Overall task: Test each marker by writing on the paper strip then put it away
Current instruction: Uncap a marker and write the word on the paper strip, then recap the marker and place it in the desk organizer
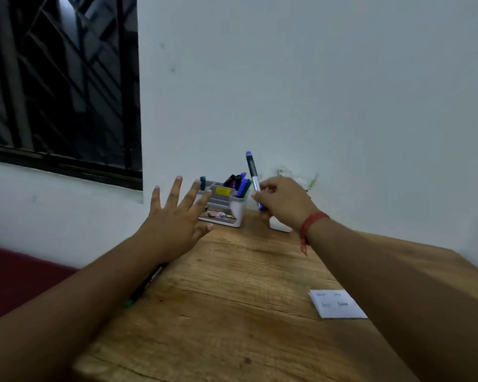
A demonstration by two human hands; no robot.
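Head view, landmark: the organiser box [226, 209], a pale compartmented holder at the far end of the counter [232, 299] against the wall.
Right hand: the right hand [283, 201] is just to the right of the organiser box, raised above the counter, its fingers [255, 194] pinching the blue marker [252, 175] low on the barrel.
Blue marker: nearly upright, its blue end up and above the box's rim, its lower blue end showing under the hand; whether it is capped I cannot tell.
Left hand: the left hand [174, 221] hovers at the box's left front, fingers spread wide and holding nothing, some fingertips overlapping the box in view; contact I cannot tell.
Stored markers: a green one [202, 183] stands in the left compartment; black, red and blue ones [239, 183] lean together in the right compartment.
Paper strip: the paper strip [338, 304] lies well nearer the person than the box, off to the right, with faint scribbles on it.
Loose marker: a dark marker with a green end [144, 285] lies at the counter's left edge, nearer than the box, partly under the left forearm.
Step, as judged: either putting the blue marker away or just taking it out; the pictures do not settle it.
Next move calls for: if stowing, tip the marker over the right compartment and drop it in while the left hand steadies the box; the loose marker looks left to deal with.
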